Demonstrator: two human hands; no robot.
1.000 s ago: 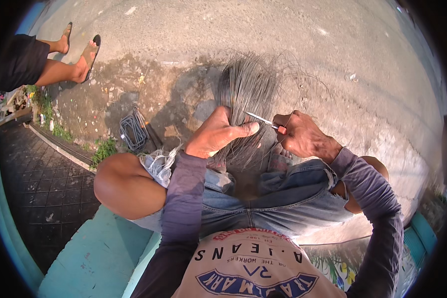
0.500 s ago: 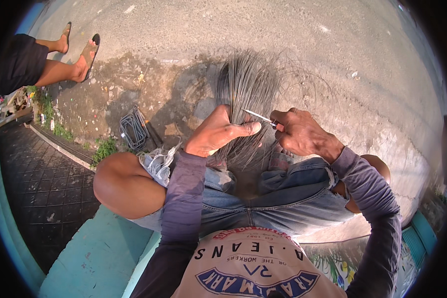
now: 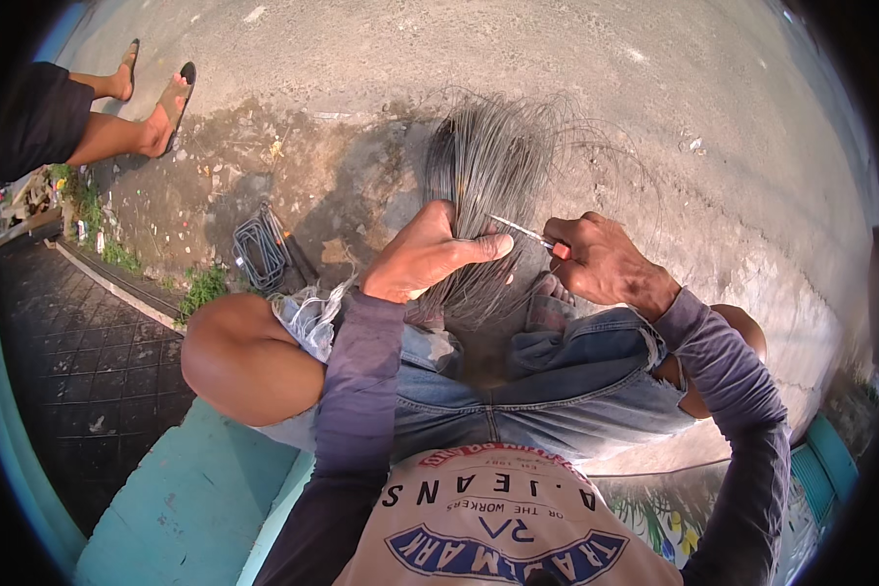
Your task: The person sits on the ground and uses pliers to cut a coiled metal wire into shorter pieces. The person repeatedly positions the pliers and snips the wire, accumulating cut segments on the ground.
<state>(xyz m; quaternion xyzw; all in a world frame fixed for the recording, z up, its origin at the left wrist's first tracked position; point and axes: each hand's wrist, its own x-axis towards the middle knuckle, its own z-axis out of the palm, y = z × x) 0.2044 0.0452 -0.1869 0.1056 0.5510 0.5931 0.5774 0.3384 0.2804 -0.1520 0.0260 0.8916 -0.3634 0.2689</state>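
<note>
My left hand (image 3: 422, 256) is closed around the middle of a bundle of thin grey wires (image 3: 503, 161), thumb lying across the strands. The wires fan out loosely beyond the hand, and shorter ends spread below it between my feet. In my right hand (image 3: 607, 264) is a slim knife (image 3: 520, 230) with a red handle, gripped in a fist. Its narrow blade points left and reaches the right side of the bundle, just above my left thumb. The fingers under the bundle are hidden.
Left of my knee, a coil of grey cord or wire (image 3: 255, 256) lies on the ground beside a long-handled tool (image 3: 301, 256), perhaps pliers. At upper left another person's sandalled foot (image 3: 171, 115) rests on the pavement. A turquoise ledge (image 3: 181, 508) is beside me.
The knife and my right hand have shifted slightly right and down. My left hand keeps its hold on the bundle, and the loose strands have moved a little.
</note>
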